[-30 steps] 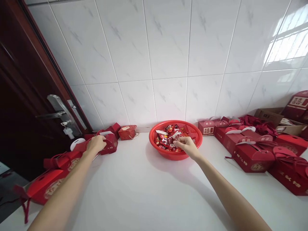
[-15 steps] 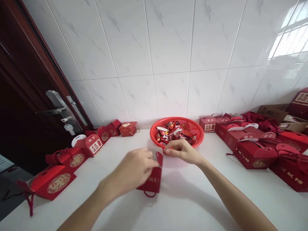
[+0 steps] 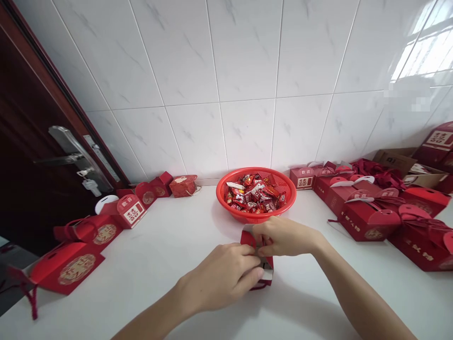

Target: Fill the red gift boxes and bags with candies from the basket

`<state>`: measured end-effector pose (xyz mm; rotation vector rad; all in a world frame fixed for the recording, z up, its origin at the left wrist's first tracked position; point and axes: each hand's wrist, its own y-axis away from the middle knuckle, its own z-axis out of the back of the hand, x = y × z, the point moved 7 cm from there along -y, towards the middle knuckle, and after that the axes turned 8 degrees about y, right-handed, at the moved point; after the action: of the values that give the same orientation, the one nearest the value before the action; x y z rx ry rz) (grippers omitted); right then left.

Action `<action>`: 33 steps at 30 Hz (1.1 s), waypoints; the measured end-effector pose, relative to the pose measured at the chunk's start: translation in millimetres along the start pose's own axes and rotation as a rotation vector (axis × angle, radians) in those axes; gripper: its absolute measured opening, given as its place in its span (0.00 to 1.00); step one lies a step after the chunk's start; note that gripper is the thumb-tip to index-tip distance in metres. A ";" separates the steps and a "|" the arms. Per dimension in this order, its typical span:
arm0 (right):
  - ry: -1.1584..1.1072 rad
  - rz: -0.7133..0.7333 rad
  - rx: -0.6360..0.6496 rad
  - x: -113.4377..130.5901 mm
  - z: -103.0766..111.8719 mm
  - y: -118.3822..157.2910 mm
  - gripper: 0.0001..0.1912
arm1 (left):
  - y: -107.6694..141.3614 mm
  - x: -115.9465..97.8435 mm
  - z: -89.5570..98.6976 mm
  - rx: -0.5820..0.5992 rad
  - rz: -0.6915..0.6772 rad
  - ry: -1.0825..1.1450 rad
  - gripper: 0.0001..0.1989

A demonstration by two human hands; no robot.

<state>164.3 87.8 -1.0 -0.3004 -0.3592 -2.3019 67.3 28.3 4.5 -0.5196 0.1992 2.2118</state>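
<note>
Small red box [image 3: 268, 275] on counter [image 3: 170, 245], at 6 o'clock from candy basket [image 3: 253, 217]. My left hand [image 3: 226, 274] has its grip closed on the box's left side. My right hand [image 3: 281, 236] dips its fingers into the open top; can't tell whether that grip holds anything. Gift boxes line 10 o'clock [image 3: 79, 269] and crowd 2 o'clock

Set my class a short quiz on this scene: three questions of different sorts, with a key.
1. True or false: the left hand and the right hand are both at the same open red box.
2. What holds the wrapped sweets: (a) a glass jar, (b) a red basket or (c) a blue tray?
3. Fill in the missing word: the door handle shows on the person's ____ side.

Key: 1 true; 2 b; 3 left.
</note>
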 end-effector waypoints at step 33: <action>0.066 -0.287 0.109 -40.0 -11.9 7.2 0.11 | 9.2 61.0 13.7 -0.090 0.377 -0.066 0.31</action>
<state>195.3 105.4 -23.8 -0.1236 -0.5204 -2.5541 21.5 69.6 -9.8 -0.4883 0.1738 2.6114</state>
